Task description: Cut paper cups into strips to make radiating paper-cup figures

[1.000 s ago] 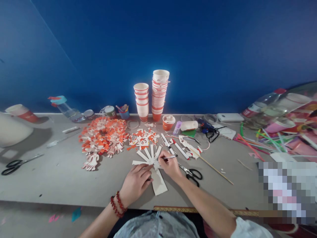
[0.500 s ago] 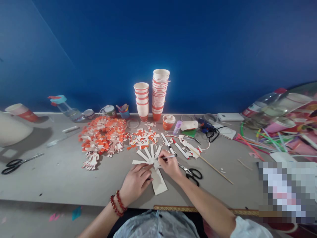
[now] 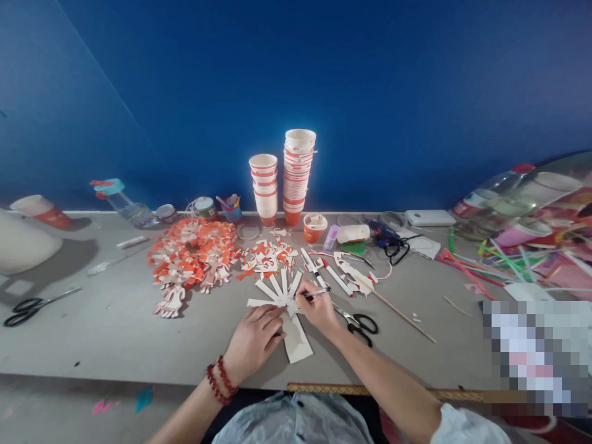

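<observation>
A white paper cutout [image 3: 297, 339] with strips fanning out from its middle lies flat on the grey table. My left hand [image 3: 260, 333] rests on its left side, fingers stretched over the paper. In my right hand [image 3: 319, 310] is a pen [image 3: 319, 291], its tip at the middle of the cutout. Black-handled scissors [image 3: 358, 322] lie just right of my right wrist. Beyond the paper is a pile of red and white paper scraps [image 3: 268, 256]. Several markers [image 3: 339, 277] lie to the right of the scraps.
A heap of orange and white paper figures [image 3: 194, 246] is at the left. Two stacks of paper cups [image 3: 298, 179] stand by the blue wall. A wooden stick [image 3: 404, 317], a glue gun [image 3: 386, 235] and pipe cleaners [image 3: 472, 271] lie rightward. Other scissors [image 3: 37, 303] lie far left.
Hardly anything differs. Both hands stay in place on the cutout, and the pen remains at its middle.
</observation>
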A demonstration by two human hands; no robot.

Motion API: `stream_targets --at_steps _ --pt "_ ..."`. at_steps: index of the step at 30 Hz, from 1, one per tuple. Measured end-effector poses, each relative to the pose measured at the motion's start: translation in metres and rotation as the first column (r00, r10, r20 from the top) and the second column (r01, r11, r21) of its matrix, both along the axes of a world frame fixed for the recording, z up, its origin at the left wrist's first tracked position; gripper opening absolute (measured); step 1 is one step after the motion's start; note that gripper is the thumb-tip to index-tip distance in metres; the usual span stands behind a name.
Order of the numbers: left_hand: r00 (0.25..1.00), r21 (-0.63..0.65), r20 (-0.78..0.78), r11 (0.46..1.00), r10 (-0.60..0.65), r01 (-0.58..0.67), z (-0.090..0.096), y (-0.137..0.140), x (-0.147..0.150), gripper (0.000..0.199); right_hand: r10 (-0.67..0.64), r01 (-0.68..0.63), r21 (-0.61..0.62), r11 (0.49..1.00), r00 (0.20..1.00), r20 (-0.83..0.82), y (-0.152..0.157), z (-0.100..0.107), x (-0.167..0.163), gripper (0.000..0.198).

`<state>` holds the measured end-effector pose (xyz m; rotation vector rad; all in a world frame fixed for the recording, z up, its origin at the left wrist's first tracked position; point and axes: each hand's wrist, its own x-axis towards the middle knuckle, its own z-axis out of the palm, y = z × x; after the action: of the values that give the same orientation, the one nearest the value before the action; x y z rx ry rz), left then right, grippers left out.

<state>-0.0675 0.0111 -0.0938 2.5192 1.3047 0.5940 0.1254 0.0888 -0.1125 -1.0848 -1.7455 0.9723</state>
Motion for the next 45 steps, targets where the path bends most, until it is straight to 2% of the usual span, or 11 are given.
stream_targets --at_steps 8,19,31,34,37,41,45 --pt "1.0 -0.003 0.014 1.0 0.003 -0.003 0.0 0.0 0.0 0.016 0.01 -0.011 -0.021 1.0 0.999 -0.04 -0.001 0.003 0.0 0.013" --pt "1.0 0.012 0.013 1.0 0.006 -0.006 0.002 0.001 0.0 0.015 -0.05 0.042 -0.066 0.997 0.991 -0.128 0.0 -0.003 -0.001 0.013" --pt "0.999 0.031 0.054 1.0 -0.004 0.002 -0.001 -0.001 -0.001 0.014 -0.107 0.086 -0.093 0.992 0.961 -0.254 -0.001 -0.008 0.003 0.005" --pt "0.997 0.038 0.072 0.999 -0.003 0.0 -0.002 0.0 -0.002 0.014 -0.105 0.081 -0.097 0.992 0.957 -0.27 -0.001 0.001 0.005 0.007" --pt "0.994 0.064 0.105 0.998 0.011 -0.018 -0.001 0.0 -0.003 0.014 -0.078 0.044 -0.124 0.991 0.953 -0.291 -0.008 0.021 0.008 0.01" --pt "0.989 0.1 0.148 0.994 0.023 -0.038 0.006 -0.001 -0.004 0.01 0.049 -0.114 -0.197 0.974 0.95 -0.308 -0.032 0.048 0.012 0.017" --pt "0.987 0.125 0.157 0.992 -0.024 0.005 0.02 -0.004 0.002 0.007 0.103 -0.161 -0.195 0.968 0.955 -0.278 -0.06 0.058 0.015 0.018"
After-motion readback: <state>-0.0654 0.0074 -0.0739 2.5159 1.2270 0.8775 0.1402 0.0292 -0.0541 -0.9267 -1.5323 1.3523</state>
